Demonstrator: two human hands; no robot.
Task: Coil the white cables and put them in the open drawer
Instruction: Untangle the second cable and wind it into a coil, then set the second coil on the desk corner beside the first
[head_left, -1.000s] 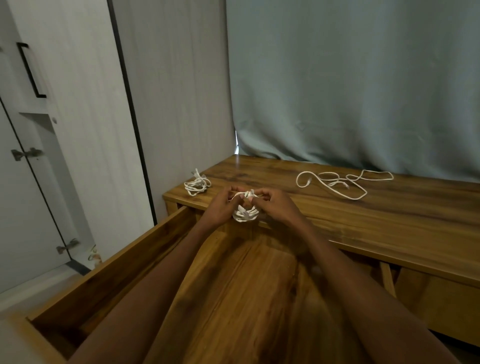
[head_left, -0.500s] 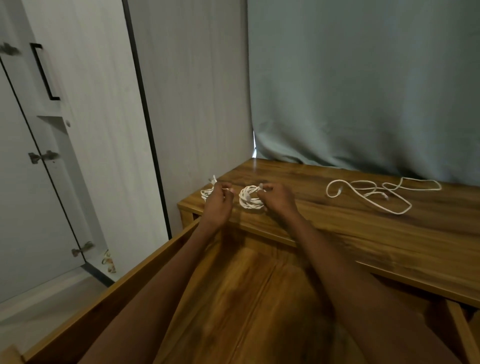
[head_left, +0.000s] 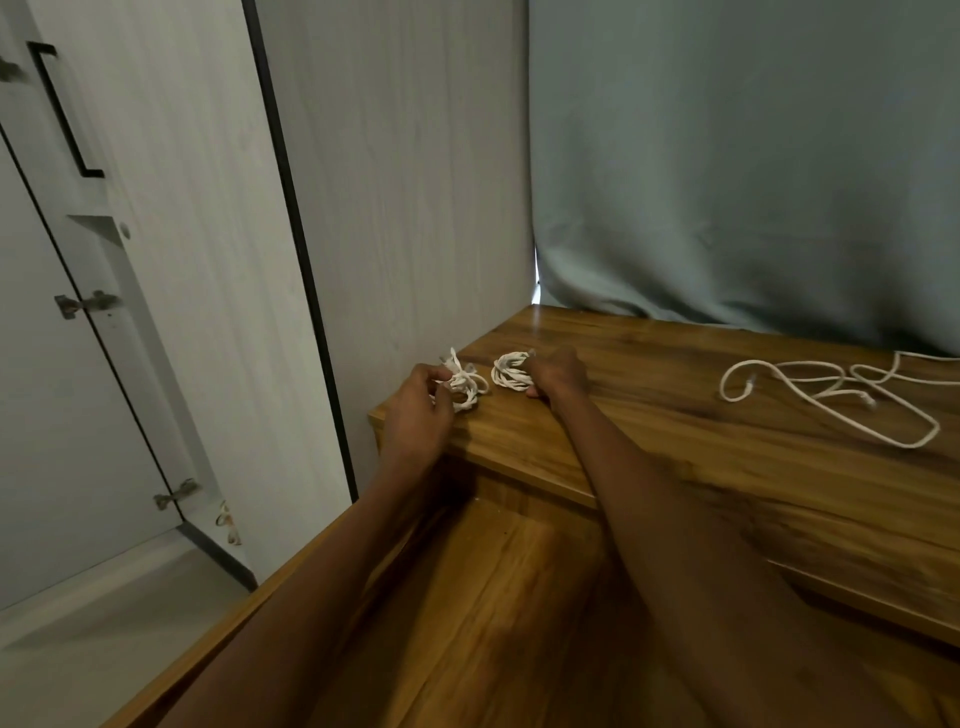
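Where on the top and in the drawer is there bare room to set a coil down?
Bare: the top between the right hand and the loose cable, and the drawer floor between the forearms. Crowded: the top's left corner, where both coils and the left hand sit.

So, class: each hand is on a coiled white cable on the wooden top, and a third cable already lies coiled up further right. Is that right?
Not quite. The head view shows the left hand and the right hand each on a coiled cable on the wooden top, but the third cable further right lies loose and sprawled, not coiled.
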